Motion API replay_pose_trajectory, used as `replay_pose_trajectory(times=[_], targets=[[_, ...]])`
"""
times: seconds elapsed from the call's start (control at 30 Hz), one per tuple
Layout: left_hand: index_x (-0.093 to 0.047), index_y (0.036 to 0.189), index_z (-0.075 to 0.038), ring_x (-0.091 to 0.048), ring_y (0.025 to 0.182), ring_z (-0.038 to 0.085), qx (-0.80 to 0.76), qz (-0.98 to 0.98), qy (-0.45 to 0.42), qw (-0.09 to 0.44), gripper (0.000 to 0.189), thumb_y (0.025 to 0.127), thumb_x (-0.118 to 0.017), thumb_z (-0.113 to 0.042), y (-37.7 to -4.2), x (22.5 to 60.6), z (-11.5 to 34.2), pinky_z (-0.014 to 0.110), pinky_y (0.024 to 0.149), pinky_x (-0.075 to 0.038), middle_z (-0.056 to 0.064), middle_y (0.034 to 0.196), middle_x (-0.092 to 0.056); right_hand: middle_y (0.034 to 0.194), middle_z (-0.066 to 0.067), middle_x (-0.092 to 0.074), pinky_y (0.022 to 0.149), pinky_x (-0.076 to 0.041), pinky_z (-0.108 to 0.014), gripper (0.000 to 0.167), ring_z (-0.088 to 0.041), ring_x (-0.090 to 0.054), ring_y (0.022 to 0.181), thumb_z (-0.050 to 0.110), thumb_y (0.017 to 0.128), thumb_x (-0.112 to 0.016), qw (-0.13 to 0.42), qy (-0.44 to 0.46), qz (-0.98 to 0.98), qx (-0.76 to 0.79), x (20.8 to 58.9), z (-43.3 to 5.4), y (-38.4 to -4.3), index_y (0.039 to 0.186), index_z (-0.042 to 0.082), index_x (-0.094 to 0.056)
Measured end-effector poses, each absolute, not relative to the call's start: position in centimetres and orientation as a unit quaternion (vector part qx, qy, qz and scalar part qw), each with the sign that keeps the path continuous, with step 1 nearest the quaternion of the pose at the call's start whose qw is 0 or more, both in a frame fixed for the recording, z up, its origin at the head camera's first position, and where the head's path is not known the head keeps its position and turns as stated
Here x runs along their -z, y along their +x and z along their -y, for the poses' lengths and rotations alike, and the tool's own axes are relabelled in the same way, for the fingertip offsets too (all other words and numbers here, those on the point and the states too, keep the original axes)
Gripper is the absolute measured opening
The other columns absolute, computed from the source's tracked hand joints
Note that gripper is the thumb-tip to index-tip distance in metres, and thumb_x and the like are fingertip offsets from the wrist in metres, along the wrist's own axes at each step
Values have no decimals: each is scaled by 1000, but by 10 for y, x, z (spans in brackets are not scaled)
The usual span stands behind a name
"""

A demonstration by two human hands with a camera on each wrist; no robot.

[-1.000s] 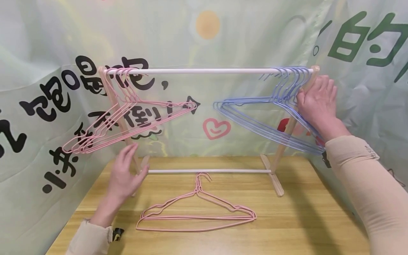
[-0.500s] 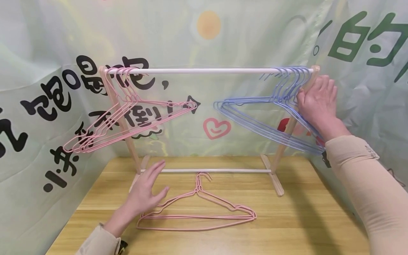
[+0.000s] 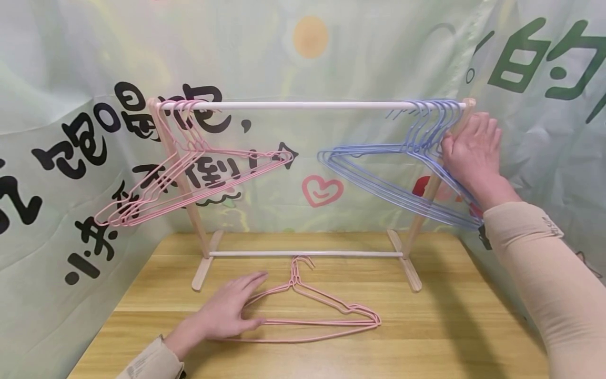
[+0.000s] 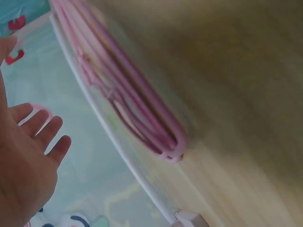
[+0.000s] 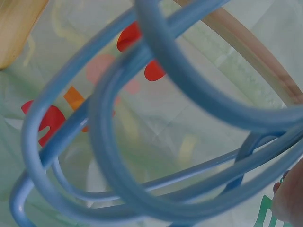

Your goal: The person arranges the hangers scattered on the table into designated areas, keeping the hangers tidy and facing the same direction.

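My left hand (image 3: pixel 229 308) hovers over the left end of a few pink wire hangers (image 3: pixel 326 322) lying on the table, fingers spread and thumb apart. In the left wrist view its fingers hold nothing, and the pink hangers' narrow end lies beside them. At the right, my right hand (image 3: pixel 473 152) grips the wooden post of a small clothes rack (image 3: pixel 303 106), its thumb on the near side. Several blue hangers (image 3: pixel 412 150) hang right next to that hand. The right wrist view is mostly filled by their blue wires, with a bit of finger at its edge.
Several pink hangers (image 3: pixel 196 149) hang at the left end of the rack's white top rod. Its wooden feet (image 3: pixel 409 273) and lower rod (image 3: pixel 350 253) stand on the wooden table (image 3: pixel 426 337). A printed cloth backdrop (image 3: pixel 265 52) surrounds the table's back and sides.
My left hand has moved from beside the rack's left post down and right, over the pink hangers on the table. My right hand stays on the right post.
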State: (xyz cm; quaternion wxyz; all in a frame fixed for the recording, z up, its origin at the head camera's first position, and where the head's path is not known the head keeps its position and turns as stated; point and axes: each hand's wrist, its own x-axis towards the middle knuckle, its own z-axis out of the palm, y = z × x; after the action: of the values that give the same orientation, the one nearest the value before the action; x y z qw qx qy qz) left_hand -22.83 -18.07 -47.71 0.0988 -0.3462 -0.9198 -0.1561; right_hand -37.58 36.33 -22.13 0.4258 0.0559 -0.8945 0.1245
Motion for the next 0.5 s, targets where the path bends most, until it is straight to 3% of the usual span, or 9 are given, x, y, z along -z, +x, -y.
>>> replay_pose_trajectory(times=[0.23,0.5], targets=[[-40,159,-13,-46,143,28,137,916,-372,62,98,82,-79,-59,-228,489,181,54,111,-42,6,160,-43,116,-36,-34,92,-25,-64,47,-55,-30,104,29,99,-38,427,56,894,-123,221,-363,-375,117,-15,-37],[-40,159,-12,-45,143,26,109,924,-366,22,104,81,-75,-69,-230,499,184,52,115,-39,6,158,-45,116,-36,-34,92,-25,-64,47,-55,-30,104,28,99,-38,431,57,892,-123,221,-362,-376,116,-15,-37]])
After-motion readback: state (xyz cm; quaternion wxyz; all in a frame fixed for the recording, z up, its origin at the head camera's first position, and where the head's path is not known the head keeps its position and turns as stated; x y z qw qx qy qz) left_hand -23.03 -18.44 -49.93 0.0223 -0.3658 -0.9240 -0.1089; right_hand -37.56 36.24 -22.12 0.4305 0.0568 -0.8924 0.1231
